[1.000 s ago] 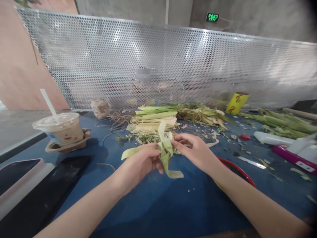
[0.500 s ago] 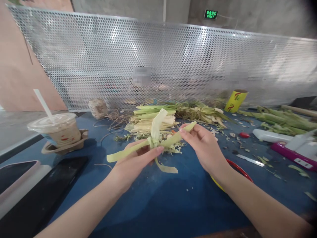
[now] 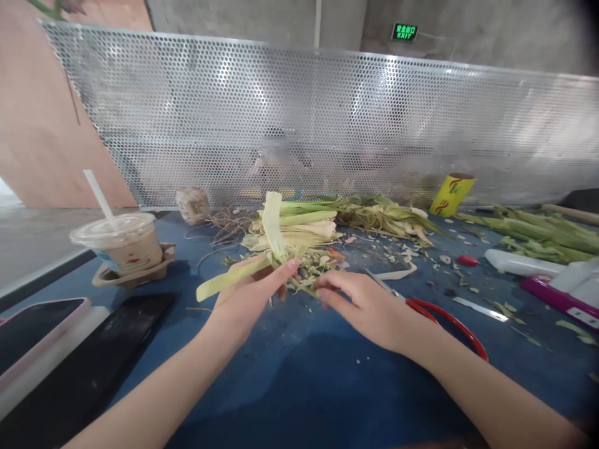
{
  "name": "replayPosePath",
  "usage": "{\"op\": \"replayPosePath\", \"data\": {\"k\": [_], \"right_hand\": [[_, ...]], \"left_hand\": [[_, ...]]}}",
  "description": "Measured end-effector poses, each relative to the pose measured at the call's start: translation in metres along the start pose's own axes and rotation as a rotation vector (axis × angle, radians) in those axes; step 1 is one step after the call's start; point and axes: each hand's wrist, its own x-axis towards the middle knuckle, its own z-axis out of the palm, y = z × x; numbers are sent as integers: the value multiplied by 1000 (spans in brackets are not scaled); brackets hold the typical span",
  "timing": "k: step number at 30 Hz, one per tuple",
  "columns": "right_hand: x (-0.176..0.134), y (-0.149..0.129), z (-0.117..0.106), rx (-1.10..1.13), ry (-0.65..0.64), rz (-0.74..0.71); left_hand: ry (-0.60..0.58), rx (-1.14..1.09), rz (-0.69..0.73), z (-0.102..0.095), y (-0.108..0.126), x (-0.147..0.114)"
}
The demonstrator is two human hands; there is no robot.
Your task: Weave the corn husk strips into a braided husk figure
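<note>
Pale green corn husk strips (image 3: pixel 272 227), folded together at a centre knot, are pinched between the thumb and fingers of my left hand (image 3: pixel 253 292). One strip stands upright from the knot and another sticks out to the left over the fingers. My right hand (image 3: pixel 362 302) is closed, its fingertips pinching the end of a narrow strip that runs from the knot to the lower right. Red-handled scissors (image 3: pixel 468 327) lie partly under my right wrist. Just behind the hands is a stack of corn husks (image 3: pixel 304 227).
A lidded drink cup (image 3: pixel 124 243) sits in a carton holder, with a phone (image 3: pixel 42 327) and a black tablet-like slab (image 3: pixel 126 330) nearer. To the right lie a blade (image 3: pixel 482 308), a purple-and-white glue gun or power strip (image 3: pixel 559 296) and green husks (image 3: pixel 552 231). A perforated metal screen (image 3: pixel 327 125) stands behind.
My right hand has let go of the strip at the upper right and moved down and left, now pinching a lower strip. The knotted husks have shifted slightly left and tilted.
</note>
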Motion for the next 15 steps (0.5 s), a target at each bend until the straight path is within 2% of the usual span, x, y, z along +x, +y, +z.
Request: {"op": "replayPosePath", "data": {"k": [5, 8, 10, 11, 13, 15], "right_hand": [[1, 0, 20, -367, 251, -201], [1, 2, 23, -397, 340, -233], [1, 0, 20, -222, 314, -152], [1, -1, 18, -50, 253, -81], [2, -4, 14, 342, 77, 60], [4, -7, 13, 654, -97, 140]], "left_hand": [[-23, -17, 2, 6, 1, -5], [8, 35, 14, 9, 3, -8], [54, 8, 24, 9, 4, -9], [71, -24, 27, 9, 4, -9], [69, -101, 19, 10, 3, -9], [44, -155, 5, 11, 2, -9]]}}
